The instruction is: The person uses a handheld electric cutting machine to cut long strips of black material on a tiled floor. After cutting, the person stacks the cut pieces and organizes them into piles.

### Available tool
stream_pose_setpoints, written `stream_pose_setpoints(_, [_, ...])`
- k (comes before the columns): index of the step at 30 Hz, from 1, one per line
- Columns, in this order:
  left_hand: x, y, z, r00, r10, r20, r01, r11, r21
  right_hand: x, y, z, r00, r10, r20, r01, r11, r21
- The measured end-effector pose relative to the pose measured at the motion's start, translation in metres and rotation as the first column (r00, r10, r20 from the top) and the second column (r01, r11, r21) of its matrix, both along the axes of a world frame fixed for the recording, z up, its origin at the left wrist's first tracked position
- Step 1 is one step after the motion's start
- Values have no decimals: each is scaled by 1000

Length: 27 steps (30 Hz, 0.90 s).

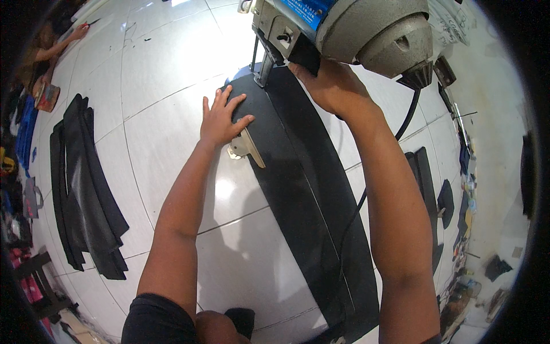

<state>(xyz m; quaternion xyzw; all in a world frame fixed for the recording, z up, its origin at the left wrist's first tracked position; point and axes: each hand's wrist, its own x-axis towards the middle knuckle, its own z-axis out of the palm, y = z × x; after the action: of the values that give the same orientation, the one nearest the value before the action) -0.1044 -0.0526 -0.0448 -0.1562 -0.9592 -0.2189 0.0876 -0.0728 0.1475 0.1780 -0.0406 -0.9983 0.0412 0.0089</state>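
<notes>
Cutting is under way — the left hand (220,117) lies spread flat on the black fabric (303,189), the right hand (332,86) grips the cutting machine (366,31) — next, steady guiding along the strip's edge.

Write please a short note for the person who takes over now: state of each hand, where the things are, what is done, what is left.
Left hand: flat, fingers spread, pressing the black fabric strip on the tiled floor.
Right hand: gripping the electric cutting machine, which stands at the strip's far end.
Metal clamp: on the strip's left edge.
Done: a lengthwise line shows along the strip; cut pieces lie at left.
Left: cannot tell.
</notes>
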Motion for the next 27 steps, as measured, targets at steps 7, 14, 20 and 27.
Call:
stream_pose_setpoints(7, [-1,0,0,1000,-27,-8,28,998,49,-17,0,-11,1000,-6,-30,6,1000,-2])
stream_pose_setpoints(14, [-3,-5,-2,1000,-16,-16,17,999,28,-31,-6,-14,999,-1,-49,1,1000,-7])
stream_pose_setpoints(20, [-1,-2,0,1000,-22,-15,22,999,39,-45,-11,-11,996,37,-81,-40,999,-32])
stream_pose_setpoints(27, [5,-9,2,998,26,-60,-20,995,94,-56,-28,-8,993,5,-122,5,996,89])
